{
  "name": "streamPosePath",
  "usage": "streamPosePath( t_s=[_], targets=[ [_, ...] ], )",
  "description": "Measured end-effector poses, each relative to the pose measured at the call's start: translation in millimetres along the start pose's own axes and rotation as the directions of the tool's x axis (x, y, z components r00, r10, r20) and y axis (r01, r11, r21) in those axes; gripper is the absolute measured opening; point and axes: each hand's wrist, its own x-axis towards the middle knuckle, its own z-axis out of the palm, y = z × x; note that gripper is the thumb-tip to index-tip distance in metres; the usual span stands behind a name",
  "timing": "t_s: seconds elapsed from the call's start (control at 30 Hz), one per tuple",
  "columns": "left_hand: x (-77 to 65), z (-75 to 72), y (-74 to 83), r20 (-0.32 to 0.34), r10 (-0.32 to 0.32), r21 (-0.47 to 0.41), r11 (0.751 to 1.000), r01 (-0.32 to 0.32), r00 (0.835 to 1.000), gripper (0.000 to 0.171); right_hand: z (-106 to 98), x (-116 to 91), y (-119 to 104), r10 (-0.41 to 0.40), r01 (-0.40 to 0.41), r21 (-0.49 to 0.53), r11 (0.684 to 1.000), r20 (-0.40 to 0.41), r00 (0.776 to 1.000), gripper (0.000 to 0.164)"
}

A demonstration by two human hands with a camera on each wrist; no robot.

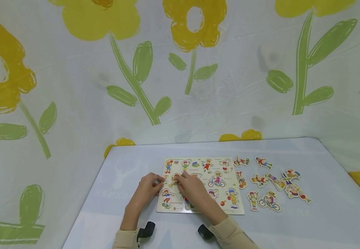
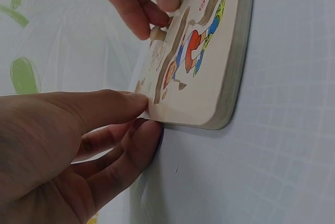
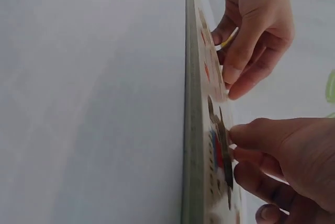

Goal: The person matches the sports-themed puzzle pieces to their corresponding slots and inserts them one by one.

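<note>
A wooden picture puzzle board (image 1: 211,209) with printed sports figures lies flat on the table. At its left edge my left hand (image 1: 149,186) holds the rim, thumb (image 2: 123,103) on top and curled fingers against the side. My right hand (image 1: 194,190) reaches over the board from the front, its thumb and fingers pinching a small figure puzzle piece (image 1: 173,181) at a cut-out in the left middle. The fingertips partly hide this piece. Near the left hand, a skateboarder figure (image 2: 194,51) shows in its recess.
Several loose figure pieces lie right of the board, including a cyclist (image 1: 269,201), a piece with a red ball (image 1: 295,190) and a blue-capped figure (image 1: 263,163). Some overlap. A flower-printed sheet (image 1: 230,103) hangs behind the table (image 1: 323,224).
</note>
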Motion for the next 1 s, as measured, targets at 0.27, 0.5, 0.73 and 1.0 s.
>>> streamPosePath(
  t_s=[0.27,0.5,0.73,1.0],
  targets=[
    [0.5,-0.1,0.8,0.001,-0.013,-0.006,1.0,0.013,1.0,0.016,-16.1,-10.2,3.9,-0.108,0.11,-0.019,0.994,0.088,0.99,0.029],
    [-0.1,0.7,-0.6,-0.001,-0.012,-0.025,1.0,0.012,1.0,0.016,-31.1,-17.3,18.6,-0.097,0.102,-0.031,0.994,0.145,0.985,0.029],
    [-0.9,0.7,-0.2,-0.009,-0.012,-0.029,1.0,0.012,1.0,0.016,-41.7,-18.2,41.1,0.016,-0.012,-0.027,1.0,0.139,0.99,0.027],
    [-1.2,1.4,1.4,-0.02,-0.014,-0.027,1.0,0.013,1.0,0.015,-61.5,-25.4,68.3,0.133,-0.134,-0.005,0.991,0.126,0.983,0.023]
  ],
)
